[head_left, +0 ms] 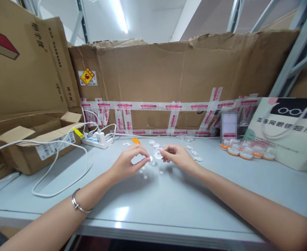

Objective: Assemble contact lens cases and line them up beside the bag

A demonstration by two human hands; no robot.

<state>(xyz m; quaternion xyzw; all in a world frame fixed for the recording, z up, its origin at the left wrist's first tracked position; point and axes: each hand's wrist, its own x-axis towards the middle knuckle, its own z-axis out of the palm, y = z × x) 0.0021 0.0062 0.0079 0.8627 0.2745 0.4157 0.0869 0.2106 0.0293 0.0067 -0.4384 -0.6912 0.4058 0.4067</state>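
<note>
My left hand (128, 161) hovers over the grey table (153, 198), its fingers pinched together on a tiny white piece I cannot make out. My right hand (177, 156) pinches a small round white plastic cap (158, 153) by its edge, held tilted just right of the left fingertips. Under and around both hands lie several small white discs (144, 173) and more round caps (153, 143). An orange piece (136, 141) lies just behind my left hand. A metal bracelet (77, 204) circles my left wrist.
A white power strip (97, 141) with cables (59, 167) sits at the left beside an open cardboard box (30, 143). Taped cardboard (169, 87) walls off the back. Several orange-based clear containers (246, 151) and a paper bag (286, 132) stand at the right.
</note>
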